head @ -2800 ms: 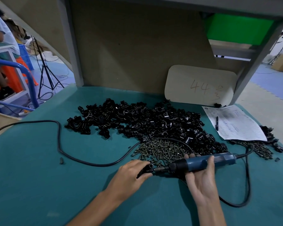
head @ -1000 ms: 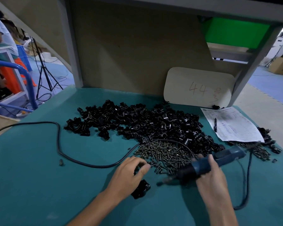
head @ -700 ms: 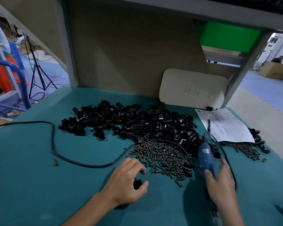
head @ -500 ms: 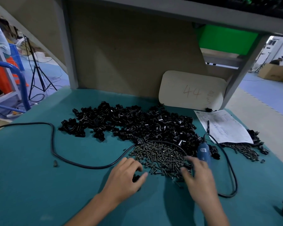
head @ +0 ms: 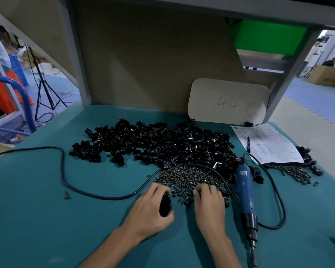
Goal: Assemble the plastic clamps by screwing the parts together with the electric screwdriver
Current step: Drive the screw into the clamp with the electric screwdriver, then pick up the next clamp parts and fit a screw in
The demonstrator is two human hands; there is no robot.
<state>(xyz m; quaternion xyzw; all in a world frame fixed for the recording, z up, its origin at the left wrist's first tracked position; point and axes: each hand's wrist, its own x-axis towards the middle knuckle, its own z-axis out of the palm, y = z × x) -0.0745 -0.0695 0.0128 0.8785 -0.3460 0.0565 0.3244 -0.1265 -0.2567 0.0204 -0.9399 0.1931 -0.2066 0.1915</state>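
Screw-fetching step: left hand (head: 150,208) grips a black plastic clamp (head: 165,205); right hand (head: 209,203) probes the dark metal screws (head: 188,176), pinch unclear. Next, likely retrieving the blue electric screwdriver (head: 245,187).

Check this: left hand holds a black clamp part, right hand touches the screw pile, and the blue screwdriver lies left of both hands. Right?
No: in the head view the blue screwdriver lies right of both hands, beside the right hand. The left hand holds a black clamp part, and the right hand touches the screw pile.
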